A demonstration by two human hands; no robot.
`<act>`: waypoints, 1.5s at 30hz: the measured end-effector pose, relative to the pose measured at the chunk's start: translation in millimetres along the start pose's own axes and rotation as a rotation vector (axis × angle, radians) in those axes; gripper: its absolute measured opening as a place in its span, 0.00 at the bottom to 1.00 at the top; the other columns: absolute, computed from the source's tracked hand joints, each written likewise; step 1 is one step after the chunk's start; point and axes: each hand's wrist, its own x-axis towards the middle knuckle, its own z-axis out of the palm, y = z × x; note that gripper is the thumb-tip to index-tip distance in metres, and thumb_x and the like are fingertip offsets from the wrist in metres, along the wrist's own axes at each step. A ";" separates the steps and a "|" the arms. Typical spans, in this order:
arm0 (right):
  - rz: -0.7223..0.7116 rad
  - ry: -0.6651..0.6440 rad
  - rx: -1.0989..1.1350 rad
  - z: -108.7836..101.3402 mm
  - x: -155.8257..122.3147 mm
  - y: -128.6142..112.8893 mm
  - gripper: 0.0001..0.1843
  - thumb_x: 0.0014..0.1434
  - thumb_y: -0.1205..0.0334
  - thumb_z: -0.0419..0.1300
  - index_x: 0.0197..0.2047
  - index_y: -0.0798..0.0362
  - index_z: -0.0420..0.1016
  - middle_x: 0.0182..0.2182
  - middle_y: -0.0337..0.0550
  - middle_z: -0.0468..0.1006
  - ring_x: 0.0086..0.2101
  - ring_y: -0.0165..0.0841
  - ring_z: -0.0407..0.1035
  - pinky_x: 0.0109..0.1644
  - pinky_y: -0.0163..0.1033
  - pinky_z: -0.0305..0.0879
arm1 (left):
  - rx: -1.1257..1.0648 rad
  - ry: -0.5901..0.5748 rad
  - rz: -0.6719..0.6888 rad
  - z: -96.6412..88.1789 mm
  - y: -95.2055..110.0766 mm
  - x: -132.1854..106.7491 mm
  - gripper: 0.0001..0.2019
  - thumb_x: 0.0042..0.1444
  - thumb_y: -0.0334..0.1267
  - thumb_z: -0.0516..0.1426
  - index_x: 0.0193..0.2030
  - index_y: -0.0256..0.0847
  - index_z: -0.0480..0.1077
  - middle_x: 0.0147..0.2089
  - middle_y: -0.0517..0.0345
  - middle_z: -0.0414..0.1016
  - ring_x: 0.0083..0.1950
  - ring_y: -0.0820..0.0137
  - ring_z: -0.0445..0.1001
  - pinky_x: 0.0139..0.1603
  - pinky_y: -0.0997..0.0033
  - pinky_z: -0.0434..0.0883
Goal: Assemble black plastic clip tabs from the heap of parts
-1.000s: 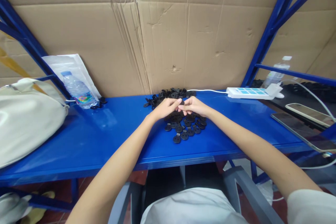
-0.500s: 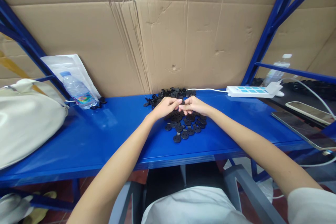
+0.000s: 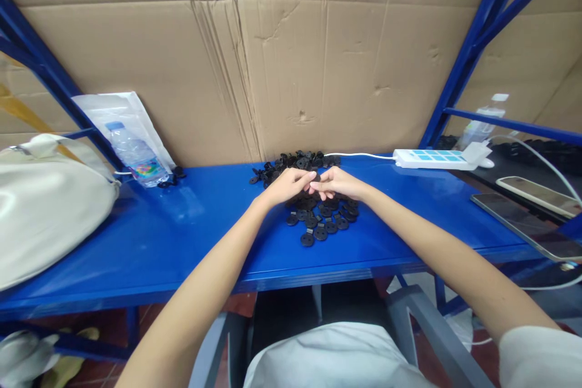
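My left hand (image 3: pixel 288 186) and my right hand (image 3: pixel 335 183) meet fingertip to fingertip above a pile of small black round plastic parts (image 3: pixel 321 219) on the blue shelf top (image 3: pixel 191 224). Both hands have their fingers pinched together around a small black part (image 3: pixel 315 179) held between them. A second heap of black parts (image 3: pixel 291 166) lies just behind the hands, against the cardboard wall.
A cream bag (image 3: pixel 43 206) fills the left end of the shelf, with a water bottle (image 3: pixel 133 154) and a white plastic pouch (image 3: pixel 119 115) behind it. A white power strip (image 3: pixel 436 159) lies at the right. Two phones (image 3: pixel 527 218) rest on the dark surface further right.
Almost nothing differs; the hands stay pinched together over the pile with only slight finger shifts.
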 end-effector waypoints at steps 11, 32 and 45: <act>-0.066 0.139 -0.003 -3.7 0.7 -5.6 0.23 0.58 0.41 0.59 0.37 0.57 0.75 0.28 0.41 0.76 0.21 0.23 0.63 0.23 0.30 0.57 | 0.059 0.081 -0.064 -1.4 -4.5 2.1 0.29 0.65 0.55 0.43 0.22 0.36 0.66 0.19 0.63 0.62 0.23 0.76 0.59 0.29 0.75 0.56; -0.016 0.200 0.027 -5.5 2.7 -2.8 0.16 0.53 0.52 0.65 0.36 0.56 0.74 0.29 0.41 0.77 0.22 0.23 0.64 0.24 0.30 0.59 | 0.077 0.125 -0.057 1.5 -5.4 1.8 0.21 0.64 0.51 0.45 0.29 0.37 0.66 0.27 0.60 0.69 0.30 0.72 0.65 0.33 0.73 0.61; -0.023 0.196 0.005 -5.3 2.9 -2.1 0.14 0.53 0.53 0.64 0.34 0.56 0.74 0.28 0.41 0.77 0.22 0.23 0.63 0.24 0.30 0.59 | 0.069 0.095 -0.060 0.8 -3.9 1.1 0.22 0.64 0.51 0.43 0.28 0.38 0.64 0.27 0.59 0.69 0.30 0.71 0.67 0.34 0.72 0.63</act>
